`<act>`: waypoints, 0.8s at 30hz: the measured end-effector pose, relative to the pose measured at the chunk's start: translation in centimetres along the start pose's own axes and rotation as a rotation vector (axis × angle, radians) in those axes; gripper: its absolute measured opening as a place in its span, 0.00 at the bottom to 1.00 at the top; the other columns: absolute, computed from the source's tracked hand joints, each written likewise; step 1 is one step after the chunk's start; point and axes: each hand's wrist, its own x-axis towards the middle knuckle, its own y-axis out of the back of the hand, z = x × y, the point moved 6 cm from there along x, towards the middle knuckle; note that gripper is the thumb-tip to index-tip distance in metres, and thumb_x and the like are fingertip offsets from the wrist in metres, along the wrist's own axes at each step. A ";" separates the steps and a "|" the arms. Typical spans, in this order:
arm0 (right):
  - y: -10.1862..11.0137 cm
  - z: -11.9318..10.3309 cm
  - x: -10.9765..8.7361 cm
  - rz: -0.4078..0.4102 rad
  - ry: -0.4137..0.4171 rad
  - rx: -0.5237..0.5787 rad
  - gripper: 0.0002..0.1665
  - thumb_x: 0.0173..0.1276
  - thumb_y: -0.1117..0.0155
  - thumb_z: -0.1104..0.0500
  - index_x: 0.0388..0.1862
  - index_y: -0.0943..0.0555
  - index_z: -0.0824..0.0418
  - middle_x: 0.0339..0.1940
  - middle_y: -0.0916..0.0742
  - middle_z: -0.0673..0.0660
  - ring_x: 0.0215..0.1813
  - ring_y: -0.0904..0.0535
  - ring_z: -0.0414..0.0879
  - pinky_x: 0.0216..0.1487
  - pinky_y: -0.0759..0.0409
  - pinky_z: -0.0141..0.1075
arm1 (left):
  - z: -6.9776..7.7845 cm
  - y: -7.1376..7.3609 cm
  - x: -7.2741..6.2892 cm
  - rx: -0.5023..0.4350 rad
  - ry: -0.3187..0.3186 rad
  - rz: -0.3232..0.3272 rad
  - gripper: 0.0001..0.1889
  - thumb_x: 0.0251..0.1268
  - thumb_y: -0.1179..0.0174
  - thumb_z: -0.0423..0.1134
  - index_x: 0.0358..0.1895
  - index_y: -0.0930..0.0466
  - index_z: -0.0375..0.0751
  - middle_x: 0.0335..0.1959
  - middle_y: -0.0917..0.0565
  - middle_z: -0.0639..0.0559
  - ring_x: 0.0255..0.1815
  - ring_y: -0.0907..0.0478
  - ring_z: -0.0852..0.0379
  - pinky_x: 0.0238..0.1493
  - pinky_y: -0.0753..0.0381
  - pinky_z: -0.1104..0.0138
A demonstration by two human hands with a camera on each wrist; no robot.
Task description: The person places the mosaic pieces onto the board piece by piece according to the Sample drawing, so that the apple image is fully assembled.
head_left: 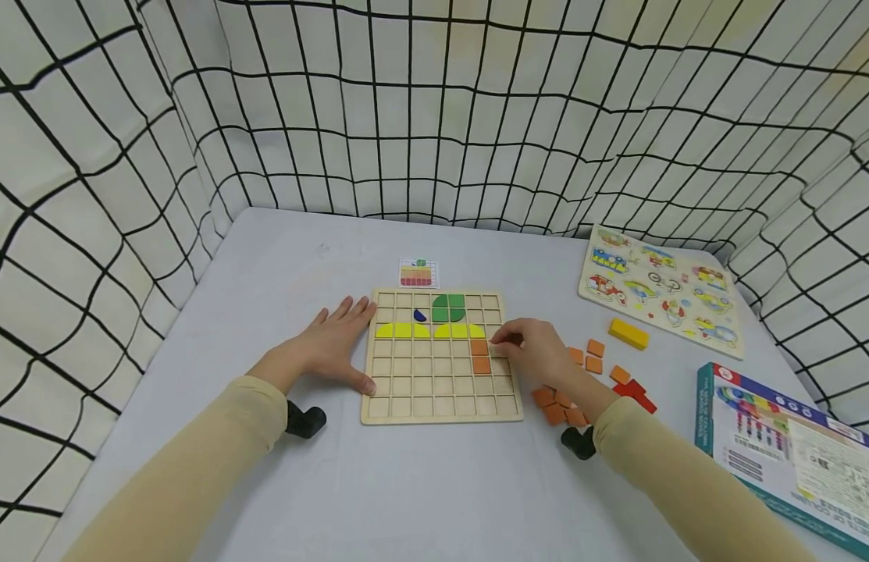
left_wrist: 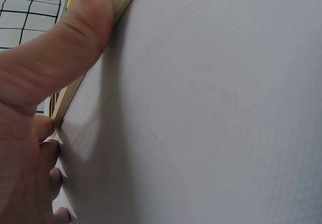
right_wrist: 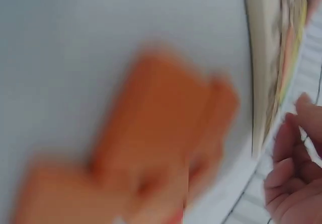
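Observation:
A wooden grid board (head_left: 441, 406) lies on the table in the head view. It bears yellow quarter-round pieces (head_left: 458, 331), green pieces (head_left: 448, 308), a small dark-blue piece (head_left: 420, 315) and two orange square tiles (head_left: 480, 364) near its right side. My left hand (head_left: 329, 347) lies spread along the board's left edge, its thumb and fingertips touching it. My right hand (head_left: 536, 351) hovers by the board's right edge beside the orange tiles, fingers loosely bent. No piece shows between its fingertips (right_wrist: 289, 126) in the right wrist view.
Loose orange tiles (head_left: 594, 364) and red pieces (head_left: 634, 393) lie right of the board, some under my right wrist. A pattern card (head_left: 419, 273) is behind the board. At the right are a yellow block (head_left: 628, 334), a vehicle puzzle (head_left: 659, 289) and a box (head_left: 792, 453). Black netting surrounds the table.

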 end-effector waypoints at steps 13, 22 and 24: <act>5.8 8.0 -1.1 -0.096 -0.198 -0.142 0.17 0.73 0.33 0.60 0.56 0.16 0.66 0.50 0.14 0.64 0.50 0.22 0.55 0.56 0.17 0.47 | -0.1 -0.1 0.0 -0.003 -0.002 -0.007 0.73 0.41 0.23 0.68 0.83 0.59 0.35 0.85 0.59 0.36 0.86 0.68 0.34 0.81 0.65 0.34; 5.9 9.0 -2.1 -0.167 -0.259 -0.119 0.17 0.72 0.32 0.59 0.56 0.17 0.65 0.50 0.14 0.62 0.49 0.22 0.53 0.55 0.17 0.43 | 0.1 0.1 0.0 -0.007 0.000 -0.010 0.73 0.42 0.23 0.68 0.83 0.59 0.35 0.85 0.59 0.36 0.86 0.68 0.33 0.81 0.65 0.34; 5.9 9.0 -2.1 -0.166 -0.247 -0.125 0.16 0.72 0.32 0.59 0.55 0.17 0.65 0.48 0.13 0.61 0.47 0.22 0.52 0.53 0.17 0.42 | 0.2 0.1 0.0 -0.006 0.000 -0.010 0.73 0.42 0.23 0.68 0.83 0.59 0.34 0.85 0.59 0.35 0.85 0.68 0.33 0.80 0.65 0.33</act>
